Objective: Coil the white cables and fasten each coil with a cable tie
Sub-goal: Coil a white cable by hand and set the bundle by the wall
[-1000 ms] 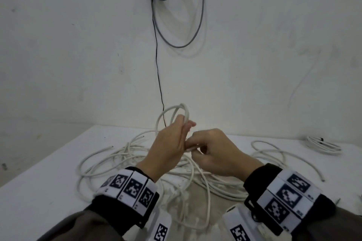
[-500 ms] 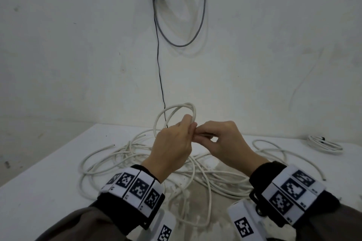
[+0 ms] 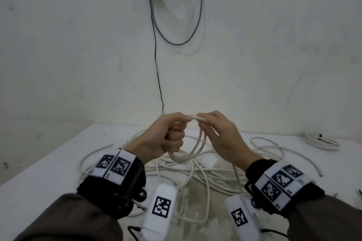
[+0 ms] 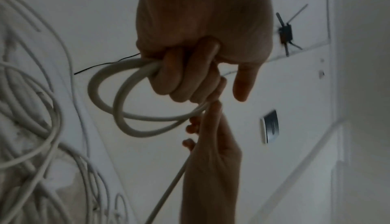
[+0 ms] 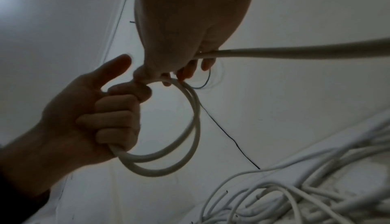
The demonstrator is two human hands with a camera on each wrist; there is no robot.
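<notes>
- Head view: my left hand (image 3: 168, 139) is fisted round a small coil (image 3: 193, 148) of white cable, held in the air above the table (image 3: 49, 164). The loops hang down from my fist. My right hand (image 3: 219, 135) pinches the strand at the coil's top, touching my left fingertips. The loose cable tangle (image 3: 195, 174) lies directly below, nearer me than the wall.
- Left wrist view: my fingers (image 4: 181, 77) curl tight over two loops (image 4: 118, 104); the free strand (image 4: 168, 191) runs past my right hand toward the tangle.
- Right wrist view: my right thumb and fingers clamp the cable; its long run (image 5: 295, 52) trails away sideways, so I judge that the next loop should swing in from my right.
</notes>
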